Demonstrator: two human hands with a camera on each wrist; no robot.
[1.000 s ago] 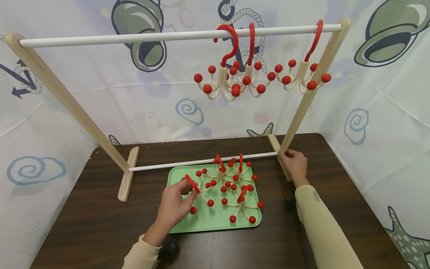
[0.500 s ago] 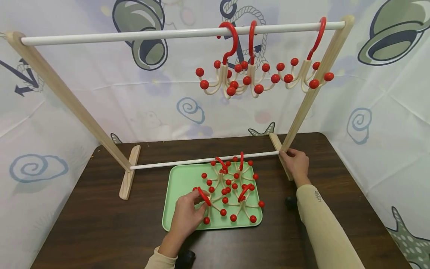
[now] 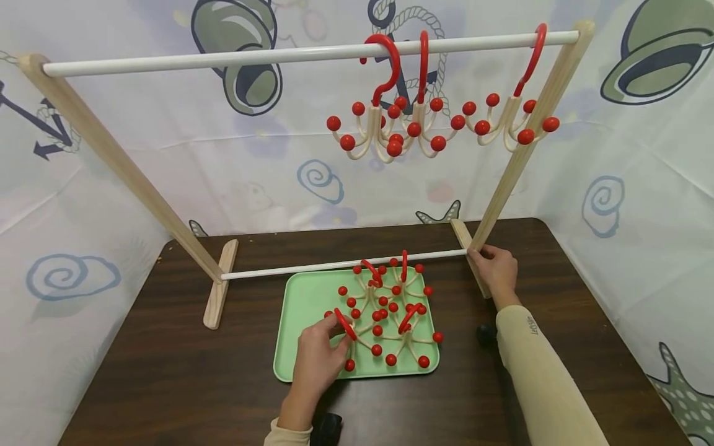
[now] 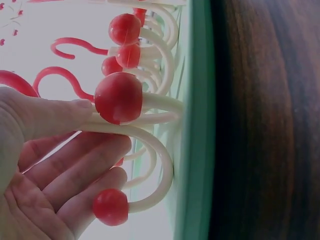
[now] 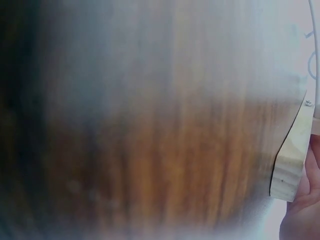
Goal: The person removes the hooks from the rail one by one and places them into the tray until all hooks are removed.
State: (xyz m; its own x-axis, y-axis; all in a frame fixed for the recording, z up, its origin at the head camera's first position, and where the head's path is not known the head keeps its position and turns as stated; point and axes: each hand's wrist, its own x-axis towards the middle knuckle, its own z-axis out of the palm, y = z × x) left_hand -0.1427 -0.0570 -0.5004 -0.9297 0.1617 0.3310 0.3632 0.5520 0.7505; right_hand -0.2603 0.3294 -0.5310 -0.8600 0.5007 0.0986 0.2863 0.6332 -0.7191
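Note:
My left hand (image 3: 318, 362) pinches a multi-arm hanger (image 3: 344, 324) with a red hook and red ball tips, at the front of the green tray (image 3: 292, 316). In the left wrist view its curved cream arms (image 4: 165, 167) stand by the tray wall, the thumb lying along the stem. Three similar hangers rest on the tray, among them one with an upright hook (image 3: 404, 266). My right hand (image 3: 498, 272) grips the wooden rack low on its right post (image 3: 499, 192), where it meets the foot (image 3: 462, 234); its fingertips are partly hidden.
Three hangers hang from the white top bar (image 3: 167, 63): two close together, one (image 3: 538, 56) near the right post. A lower white bar (image 3: 273, 272) runs behind the tray. The left foot (image 3: 216, 303) stands on the dark table (image 3: 156, 371). A patterned cloth hangs behind.
My left hand has carried its hanger rightward and toward the tray's front, beside the other hangers. The tray shifted and turned slightly. My right hand stays on the rack; the view drifted slightly.

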